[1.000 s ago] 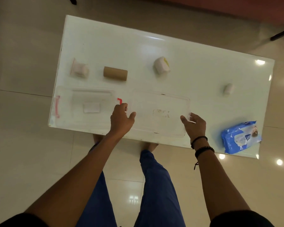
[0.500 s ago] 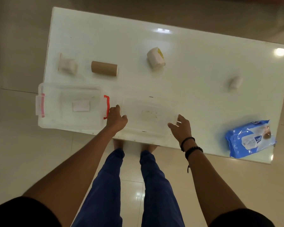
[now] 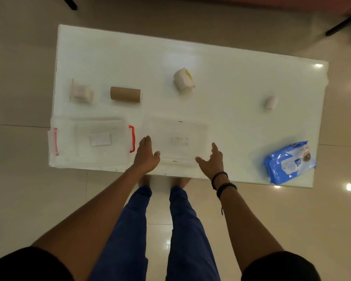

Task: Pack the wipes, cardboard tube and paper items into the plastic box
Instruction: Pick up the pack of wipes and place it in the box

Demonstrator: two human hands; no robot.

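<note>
the plastic box (image 3: pixel 178 141) is clear, shallow and rectangular, nearly see-through against the white bench (image 3: pixel 221 110), with a faint smudge on its floor; it sits at the near edge, centre. just left of it lies a clear lid (image 3: pixel 89 138) with red latches, bearing a white label. left hand (image 3: pixel 146 155) rests at the box's left side, right hand (image 3: pixel 211 159) at its right side; the fingers of both are spread and hold nothing. the blue wipes pack (image 3: pixel 290 162) lies at the near right corner. the brown cardboard tube (image 3: pixel 125 94) lies on its side beyond the lid, with a white paper bundle (image 3: pixel 80 92) left of it. a white roll with yellow print (image 3: pixel 183 80) sits mid-bench, a small white roll (image 3: pixel 271 102) to the right.
</note>
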